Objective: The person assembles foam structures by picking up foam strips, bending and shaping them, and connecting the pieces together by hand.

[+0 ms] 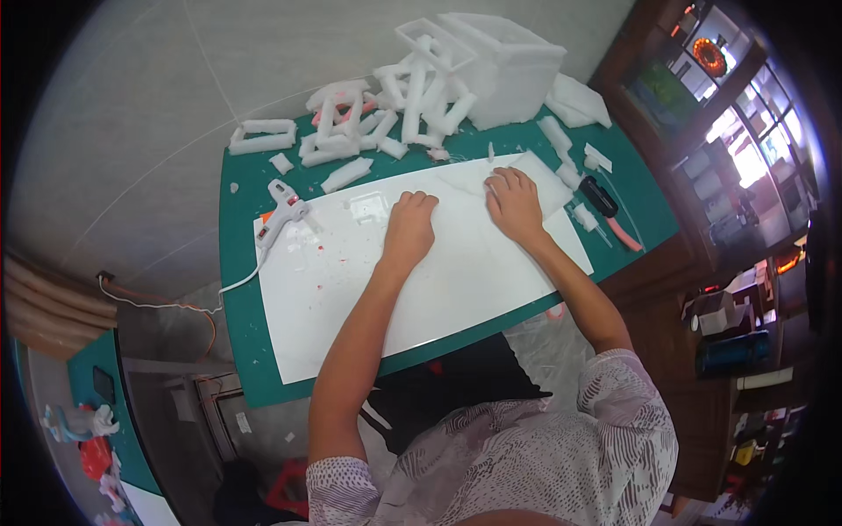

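Two bare hands, one person, both at wht. board (447,280), which lies on green tabletop (241,346).

L. hand (410,230): fingers curled, pressed tog., tips down nr. board's far edge; can't tell if anything's pinched.

R. hand (516,203): fingers bent, close tog., at left side of thin translucent sheet (550,182); pinch or mere rest, can't tell. Sheet = pc. being worked, lying across board's far right corner.

Glue gun (282,215), wht., 1 pc.: at board's far left corner, apart from both hands; cord (243,285) runs off table's left side.

Hand tool (601,198), blk. w/ pink end, 1 pc.: beyond board's right edge; exact type unclear.

Foam frame (263,136), wht. rectangular, 1 pc.: far left of table. More foam frames (424,92), qty unclear: piled tog., back centre.

Foam box (517,74), lg., wht., 1 pc.: back right, beside pile. Foam slab (577,103): just right of box.

Foam offcut (347,174), 1 pc.: beyond board's far edge. Red crumbs (320,248), misc.: on board.

Progress (est.): box & several frames look formed; sheet seems loose, placing or fixing prob. still to do. Total remaining: can't tell.
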The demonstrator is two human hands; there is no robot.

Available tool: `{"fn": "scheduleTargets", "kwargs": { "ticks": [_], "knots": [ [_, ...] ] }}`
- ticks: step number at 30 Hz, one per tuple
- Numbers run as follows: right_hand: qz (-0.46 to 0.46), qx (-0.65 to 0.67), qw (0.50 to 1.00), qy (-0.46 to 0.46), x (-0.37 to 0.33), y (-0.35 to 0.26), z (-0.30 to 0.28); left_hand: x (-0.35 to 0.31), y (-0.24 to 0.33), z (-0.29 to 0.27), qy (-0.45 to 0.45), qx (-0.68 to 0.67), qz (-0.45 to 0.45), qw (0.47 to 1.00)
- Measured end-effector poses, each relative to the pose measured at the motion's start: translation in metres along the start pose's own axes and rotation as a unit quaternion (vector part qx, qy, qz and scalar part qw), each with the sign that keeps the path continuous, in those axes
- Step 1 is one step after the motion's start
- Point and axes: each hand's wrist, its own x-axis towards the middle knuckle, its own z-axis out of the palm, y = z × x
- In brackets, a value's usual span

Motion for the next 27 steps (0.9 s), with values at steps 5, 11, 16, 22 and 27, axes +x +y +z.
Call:
{"fn": "scheduleTargets", "kwargs": {
  "ticks": [5,11,16,22,27],
  "knots": [
    [0.011,0.009,1.0,-0.004,-0.001,-0.002,-0.003,0.001,0.001,0.002,0.032,-0.022,-0.002,0.999],
    [0.021,0.02,1.0,-0.003,-0.001,-0.001,-0.005,0.004,0.006,-0.001,0.038,-0.022,-0.002,0.999],
    [0.027,0.018,0.999,0.01,-0.003,0.0,0.0,0.007,0.002,-0.002,0.06,-0.045,0.015,0.997],
    [0.03,0.032,0.999,0.011,-0.002,0.004,-0.004,0.01,0.004,-0.002,0.039,-0.018,-0.041,0.998],
    [0.039,0.041,0.998,-0.005,-0.003,0.004,-0.006,0.013,0.01,-0.002,0.032,-0.003,-0.061,0.998]
  ]
}}
